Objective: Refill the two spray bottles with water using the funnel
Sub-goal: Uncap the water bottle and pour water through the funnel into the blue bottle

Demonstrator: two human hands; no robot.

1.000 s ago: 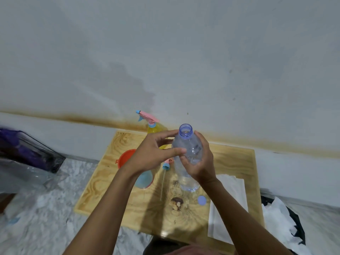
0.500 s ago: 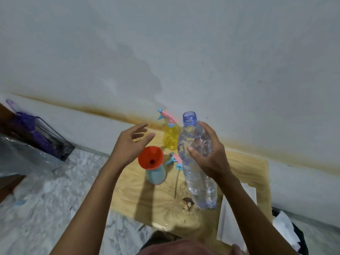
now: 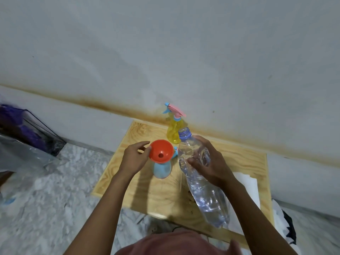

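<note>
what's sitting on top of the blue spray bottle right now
An orange funnel sits in the blue spray bottle, steadied at its rim by the left hand. The funnel covers the bottle's neck.

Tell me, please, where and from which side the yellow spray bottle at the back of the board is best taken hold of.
Grip the yellow spray bottle around its narrow neck, just below the pink and blue trigger head, coming from the left. It stands upright near the wall, and the tilted water bottle in the right hand crowds its right side, while the nozzle points left above the grip.
</note>
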